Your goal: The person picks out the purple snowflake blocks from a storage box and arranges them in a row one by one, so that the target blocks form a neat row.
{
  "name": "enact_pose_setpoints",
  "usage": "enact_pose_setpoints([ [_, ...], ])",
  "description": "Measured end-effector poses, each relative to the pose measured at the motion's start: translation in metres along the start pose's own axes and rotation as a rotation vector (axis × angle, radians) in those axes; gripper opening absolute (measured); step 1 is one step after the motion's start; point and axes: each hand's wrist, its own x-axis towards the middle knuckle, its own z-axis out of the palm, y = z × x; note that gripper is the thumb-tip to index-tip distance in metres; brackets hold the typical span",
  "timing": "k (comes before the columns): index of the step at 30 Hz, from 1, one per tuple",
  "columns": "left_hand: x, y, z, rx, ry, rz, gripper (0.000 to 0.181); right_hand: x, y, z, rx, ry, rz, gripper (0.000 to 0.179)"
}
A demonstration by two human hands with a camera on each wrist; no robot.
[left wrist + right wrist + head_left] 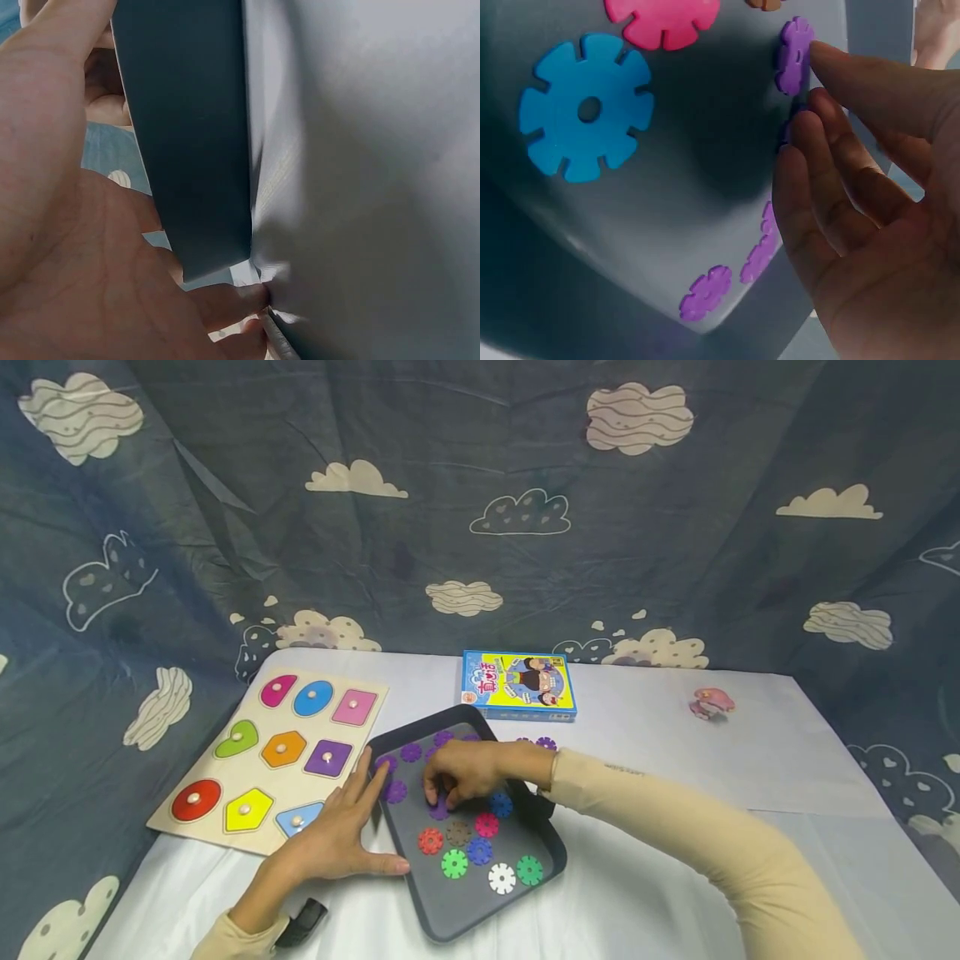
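A dark grey tray (457,914) lies slanted on the white cloth, holding notched plastic discs in several colours. My left hand (337,831) is spread along its left side, fingers and thumb straight against the rim; in the left wrist view the tray's outer wall (184,142) passes beside the palm. Over the tray's middle, my right hand (468,768) reaches down with bent fingers and pinches a purple disc (795,56) at its edge. Other purple discs (411,752) lie toward the tray's far left corner. A blue disc (589,109) and a pink disc (487,825) lie nearby.
A wooden shape puzzle board (247,768) with knobbed pieces lies left of the tray. Behind the tray is a blue and yellow box (517,687). More purple discs (546,743) sit beyond the right wrist. A small pink figure (711,702) stands at the back right.
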Motion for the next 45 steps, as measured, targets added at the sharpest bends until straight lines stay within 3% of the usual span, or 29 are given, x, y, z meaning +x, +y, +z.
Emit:
enact_pose_setpoints([
  [23,0.0009,-0.0007,0.0004,0.006,0.004,0.012,0.131,0.0077,-0.0022,0.0031,-0.079,0.015,0.019,0.023],
  [45,0.0006,-0.0028,0.0019,0.010,0.005,0.010,0.131,0.0108,-0.0012,0.0075,-0.063,0.001,-0.039,0.018],
])
